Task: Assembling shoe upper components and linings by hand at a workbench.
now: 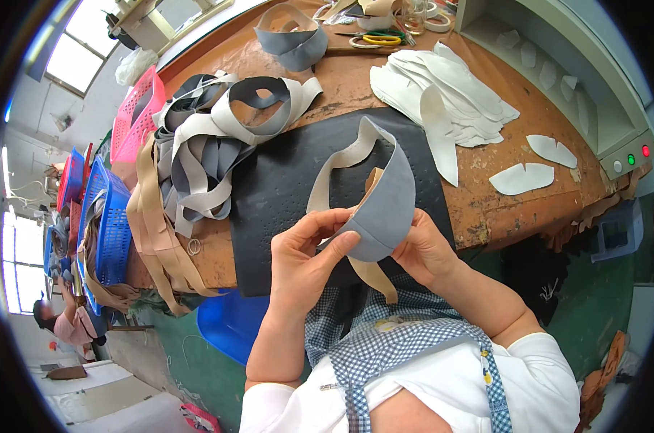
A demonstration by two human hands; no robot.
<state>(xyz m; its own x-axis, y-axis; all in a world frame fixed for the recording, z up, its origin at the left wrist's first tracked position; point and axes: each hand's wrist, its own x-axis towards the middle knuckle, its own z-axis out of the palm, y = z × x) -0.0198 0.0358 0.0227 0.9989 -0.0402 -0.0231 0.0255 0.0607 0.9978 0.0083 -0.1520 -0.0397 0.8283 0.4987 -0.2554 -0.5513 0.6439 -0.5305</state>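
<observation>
Between my hands, over the near edge of a black mat point(273, 206), is a grey-blue piece like a shoe upper point(386, 206). It curves into a loop, with its pale inner face showing on the far side. My left hand point(302, 252) pinches its near left edge between thumb and fingers. On the opposite edge my right hand point(426, 249) is closed, some of its fingers hidden behind the piece. A tan strip point(374, 279) hangs below it, and a bit of tan lining shows inside the loop.
Left of the mat lie piled grey and cream uppers point(204, 155) and tan strips point(154, 224). White cut pieces point(442, 94) are stacked at the far right, near a grey machine point(594, 65). Scissors point(374, 41) lie at the back. Blue basket point(112, 224) and pink basket point(138, 108) stand left.
</observation>
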